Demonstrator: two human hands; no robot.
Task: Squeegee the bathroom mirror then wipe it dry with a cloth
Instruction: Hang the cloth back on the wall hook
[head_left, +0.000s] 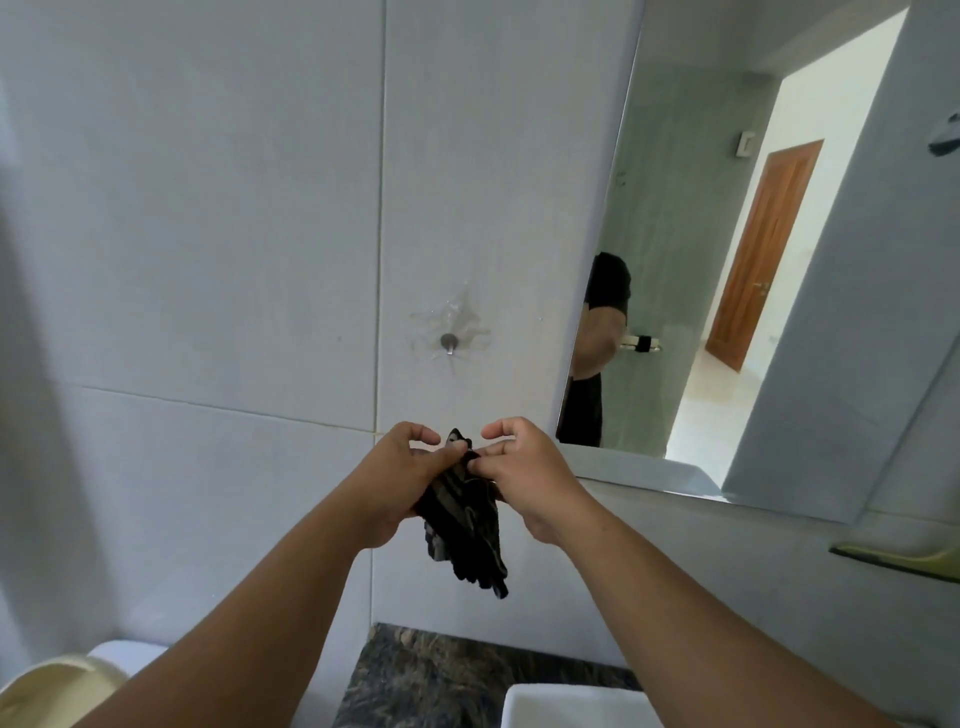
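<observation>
A dark patterned cloth hangs bunched between my two hands in front of the white tiled wall. My left hand grips its upper left part. My right hand pinches its top edge from the right. Both hands are held just below a small metal wall hook. The bathroom mirror fills the upper right, to the right of my hands, and reflects a person's arm and a wooden door. No squeegee is visible.
A dark stone counter lies below my arms with a white basin at its right. A white and cream object sits at the bottom left. A brass-coloured fitting sticks out under the mirror at right.
</observation>
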